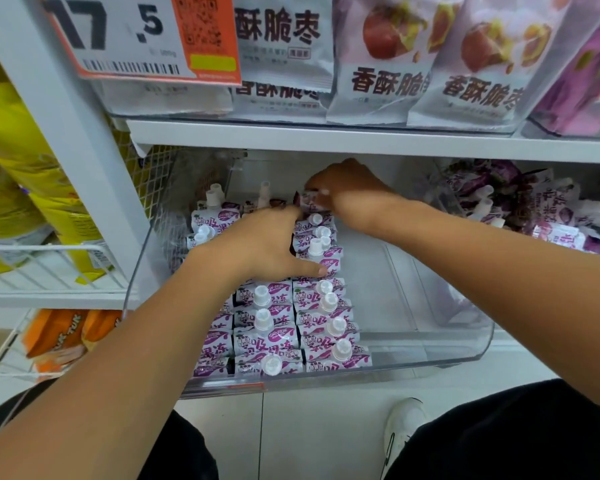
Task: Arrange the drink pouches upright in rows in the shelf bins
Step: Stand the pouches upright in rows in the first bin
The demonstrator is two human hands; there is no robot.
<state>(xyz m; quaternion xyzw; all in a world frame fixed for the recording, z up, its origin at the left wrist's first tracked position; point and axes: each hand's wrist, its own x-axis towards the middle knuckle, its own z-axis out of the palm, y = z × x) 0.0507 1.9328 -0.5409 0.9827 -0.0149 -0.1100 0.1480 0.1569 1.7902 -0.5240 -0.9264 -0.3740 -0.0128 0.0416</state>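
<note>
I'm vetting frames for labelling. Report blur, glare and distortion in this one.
Head view: wide-angle bending curves the shelf edge; the right hand and its pouch are motion-smeared; the front pouches are sharp; the clear bin shows mild glare; lighting is even.

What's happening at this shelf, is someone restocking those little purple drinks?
Yes. A person crouched at the shelf is lining up purple drink pouches in a clear bin. The left hand presses flat on the standing rows, while the right hand pinches one pouch at the back of a row. The bin's right half holds no pouches yet; the next bin holds a loose heap.
</note>
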